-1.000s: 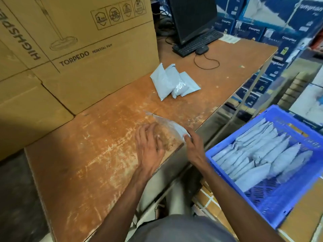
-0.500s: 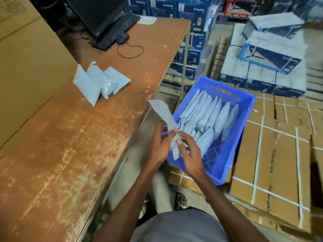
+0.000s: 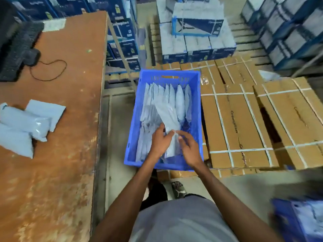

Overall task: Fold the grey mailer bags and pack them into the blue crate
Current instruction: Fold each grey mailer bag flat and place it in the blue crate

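The blue crate (image 3: pixel 132 119) stands on strapped cartons right of the table, with several folded grey mailer bags (image 3: pixel 180 102) lined up inside. Over its near half I hold one folded grey bag (image 3: pixel 168 117) that slants up and left. My left hand (image 3: pixel 160 139) grips its lower part from the left. Fingers of my right hand (image 3: pixel 187 145) curl against the same part from the right. More grey mailer bags (image 3: pixel 22 123) lie in a loose pile on the table's left side.
The worn brown table (image 3: pixel 61 163) fills the left, with a keyboard (image 3: pixel 15 55), a mouse and its cable at the far end. Strapped brown cartons (image 3: pixel 244 119) lie right of the crate. Blue-and-white boxes (image 3: pixel 195 32) are stacked behind. My shoe (image 3: pixel 178 189) is on the floor below.
I have turned from the table to the crate. The folded bag, held in front of me half a second ago, is now over the crate's near half among the packed bags.
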